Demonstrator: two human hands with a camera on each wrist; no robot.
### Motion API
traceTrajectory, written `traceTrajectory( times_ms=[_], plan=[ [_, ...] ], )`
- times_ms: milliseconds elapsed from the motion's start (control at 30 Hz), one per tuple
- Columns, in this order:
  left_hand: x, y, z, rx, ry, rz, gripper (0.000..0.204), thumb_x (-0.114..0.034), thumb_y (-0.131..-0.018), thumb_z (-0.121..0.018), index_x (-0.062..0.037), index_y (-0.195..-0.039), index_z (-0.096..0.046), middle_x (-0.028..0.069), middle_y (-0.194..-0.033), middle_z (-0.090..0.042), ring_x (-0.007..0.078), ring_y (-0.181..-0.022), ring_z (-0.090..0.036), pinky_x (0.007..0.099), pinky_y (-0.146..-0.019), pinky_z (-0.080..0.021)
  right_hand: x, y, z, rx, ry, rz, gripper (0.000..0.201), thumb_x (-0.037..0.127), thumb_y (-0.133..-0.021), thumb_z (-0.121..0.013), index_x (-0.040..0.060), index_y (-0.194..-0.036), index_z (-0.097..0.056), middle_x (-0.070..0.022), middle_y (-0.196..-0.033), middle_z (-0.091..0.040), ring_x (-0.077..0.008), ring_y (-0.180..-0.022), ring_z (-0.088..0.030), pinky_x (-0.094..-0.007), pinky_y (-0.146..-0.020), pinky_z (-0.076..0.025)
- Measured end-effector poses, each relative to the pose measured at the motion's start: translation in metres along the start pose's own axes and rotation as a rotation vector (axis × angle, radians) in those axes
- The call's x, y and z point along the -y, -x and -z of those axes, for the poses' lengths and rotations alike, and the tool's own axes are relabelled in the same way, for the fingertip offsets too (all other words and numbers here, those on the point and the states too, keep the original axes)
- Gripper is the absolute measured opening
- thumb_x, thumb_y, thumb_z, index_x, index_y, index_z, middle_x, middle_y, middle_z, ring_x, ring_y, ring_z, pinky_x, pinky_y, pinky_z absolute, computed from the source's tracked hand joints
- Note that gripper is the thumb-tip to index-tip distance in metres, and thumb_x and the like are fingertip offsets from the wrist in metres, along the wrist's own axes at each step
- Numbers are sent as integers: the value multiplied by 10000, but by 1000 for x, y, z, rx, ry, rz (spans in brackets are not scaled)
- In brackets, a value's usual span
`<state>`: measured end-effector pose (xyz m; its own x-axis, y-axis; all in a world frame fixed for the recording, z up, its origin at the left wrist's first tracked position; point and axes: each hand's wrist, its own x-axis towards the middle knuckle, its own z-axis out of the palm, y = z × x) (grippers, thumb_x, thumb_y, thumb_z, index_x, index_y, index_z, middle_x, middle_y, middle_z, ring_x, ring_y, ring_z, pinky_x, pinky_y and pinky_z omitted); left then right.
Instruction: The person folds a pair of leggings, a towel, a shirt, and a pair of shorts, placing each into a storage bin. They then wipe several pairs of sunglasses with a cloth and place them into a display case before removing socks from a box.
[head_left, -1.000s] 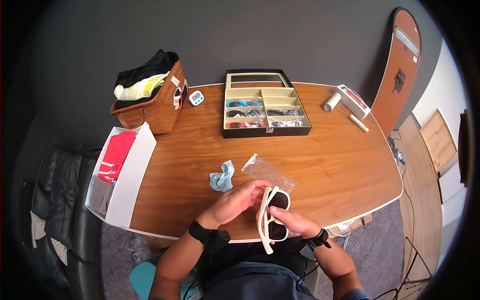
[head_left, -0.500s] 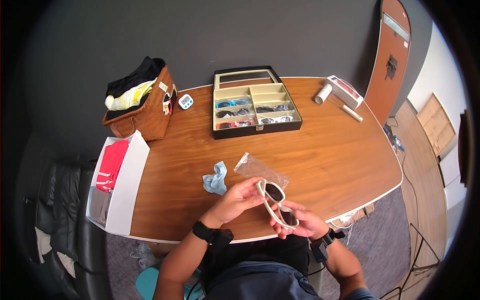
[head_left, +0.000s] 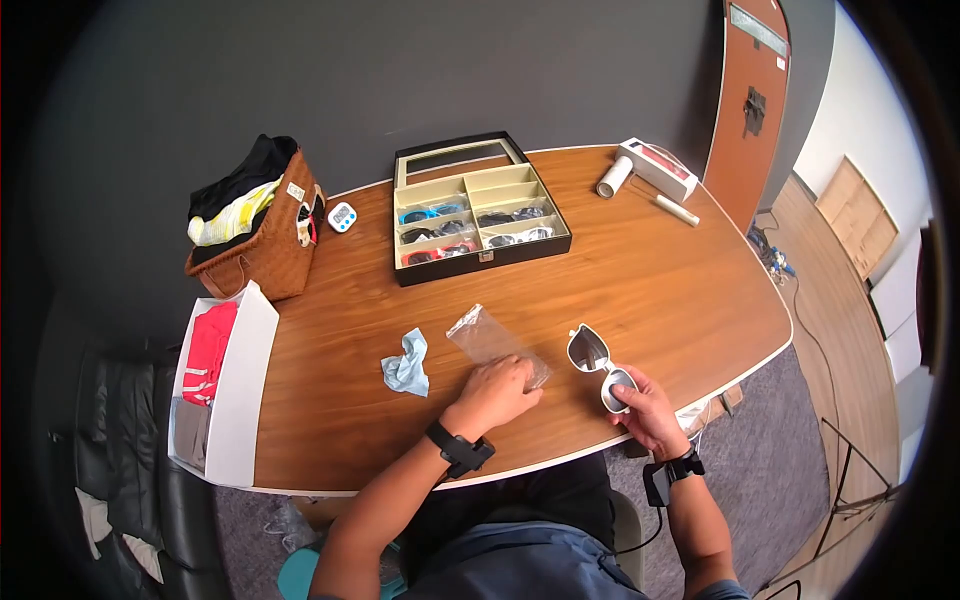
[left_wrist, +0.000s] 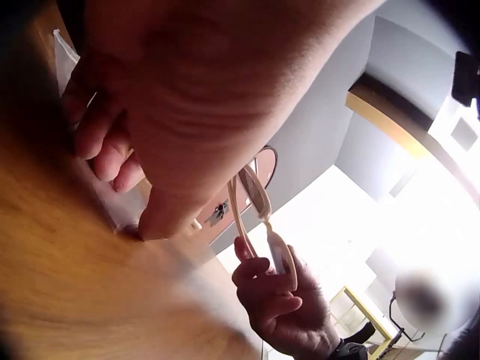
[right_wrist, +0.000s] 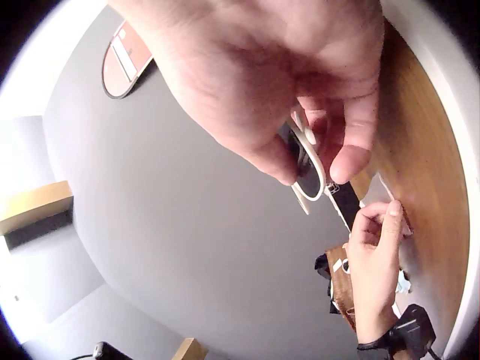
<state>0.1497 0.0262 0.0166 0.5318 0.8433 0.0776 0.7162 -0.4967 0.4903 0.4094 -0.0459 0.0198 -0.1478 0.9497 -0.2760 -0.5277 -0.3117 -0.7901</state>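
Note:
My right hand (head_left: 652, 415) holds a pair of white-framed sunglasses (head_left: 588, 350) by one lens end, thumb across the dark lens, raised over the right of the table. In the right wrist view the thumb and fingers pinch the white frame (right_wrist: 321, 180). At the near end of a clear plastic bag (head_left: 485, 335), which lies flat on the wood, my left hand (head_left: 495, 392) pinches with curled fingers. The left wrist view shows its thumb down at the bag's edge, with part of the bag hidden under the hand. A crumpled light-blue cloth (head_left: 405, 365) lies left of the bag.
A black display case (head_left: 430, 268) with several sunglasses in compartments stands open at the back. At the left are a brown basket (head_left: 275, 262) of clothes, a white box (head_left: 245, 385) and a small timer (head_left: 342, 217). A white cylinder (head_left: 614, 177), a box (head_left: 665, 178) and a white stick (head_left: 677, 210) lie back right.
My left hand has let go of the sunglasses and moved down onto the plastic bag. The right hand has carried the sunglasses off to the right. The head view has shifted.

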Motion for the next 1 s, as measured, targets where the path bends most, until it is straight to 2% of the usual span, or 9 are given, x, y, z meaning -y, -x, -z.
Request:
traceTrajectory(
  times_ms=[133, 233, 500, 567, 667, 733, 800, 1000],
  plan=[
    [6, 2, 1, 45, -50, 19, 234, -262, -870, -606, -30, -844, -603, 167, -870, -645, 363, -850, -632, 456, -740, -503, -3, 2, 4, 46, 57, -21, 336, 66, -921, -637, 20, -1242, -550, -29, -896, -647, -111, -693, -621, -255, -576, -547],
    [12, 3, 2, -12, 25, -60, 218, -221, -893, -557, -17, -833, -604, 180, -832, -646, 386, -811, -626, 466, -719, -502, -4, 2, 4, 62, 94, -47, 340, 77, -913, -653, 22, -1235, -558, -28, -900, -647, -109, -697, -619, -247, -578, -540],
    [23, 1, 9, 58, 189, -49, 229, -195, -941, -502, -2, -921, -624, 200, -885, -661, 381, -844, -631, 446, -726, -494, -6, 3, 4, 82, 142, -79, 381, 106, -899, -686, 22, -1249, -562, -23, -899, -648, -103, -693, -619, -234, -578, -535],
    [18, 1, 14, 60, 206, -22, 235, -200, -947, -501, -2, -935, -628, 199, -888, -663, 375, -840, -634, 438, -725, -494, 1, 7, -8, 38, 319, -144, 408, 129, -898, -695, 20, -1266, -555, -15, -896, -647, -100, -680, -622, -232, -580, -538],
    [13, 0, 19, 63, 223, 1, 244, -210, -955, -503, -3, -953, -631, 196, -889, -667, 365, -831, -640, 427, -720, -496, 1, 5, -9, 91, 329, -201, 428, 149, -898, -698, 21, -1279, -550, -14, -900, -647, -99, -650, -620, -227, -568, -539],
    [13, 1, 20, 65, 221, -2, 247, -214, -958, -505, -2, -956, -631, 194, -888, -668, 362, -827, -642, 424, -717, -496, 3, 5, -17, 100, 326, -185, 382, 148, -918, -671, 4, -1252, -554, -26, -888, -643, -102, -617, -616, -222, -550, -537],
    [13, 3, 21, 20, 257, -18, 236, -205, -957, -506, -1, -946, -624, 188, -880, -668, 359, -816, -641, 417, -709, -497, 0, 1, -19, 78, 193, -214, 328, 119, -935, -621, -41, -1210, -542, -62, -831, -636, -134, -602, -607, -239, -540, -522],
    [9, 7, 25, -45, 283, -56, 203, -171, -950, -517, 8, -917, -608, 181, -856, -656, 355, -787, -633, 412, -691, -489, -2, -3, -20, 56, 169, -227, 280, 130, -969, -568, -42, -1188, -531, -64, -830, -641, -140, -587, -630, -259, -539, -549]
  ],
)
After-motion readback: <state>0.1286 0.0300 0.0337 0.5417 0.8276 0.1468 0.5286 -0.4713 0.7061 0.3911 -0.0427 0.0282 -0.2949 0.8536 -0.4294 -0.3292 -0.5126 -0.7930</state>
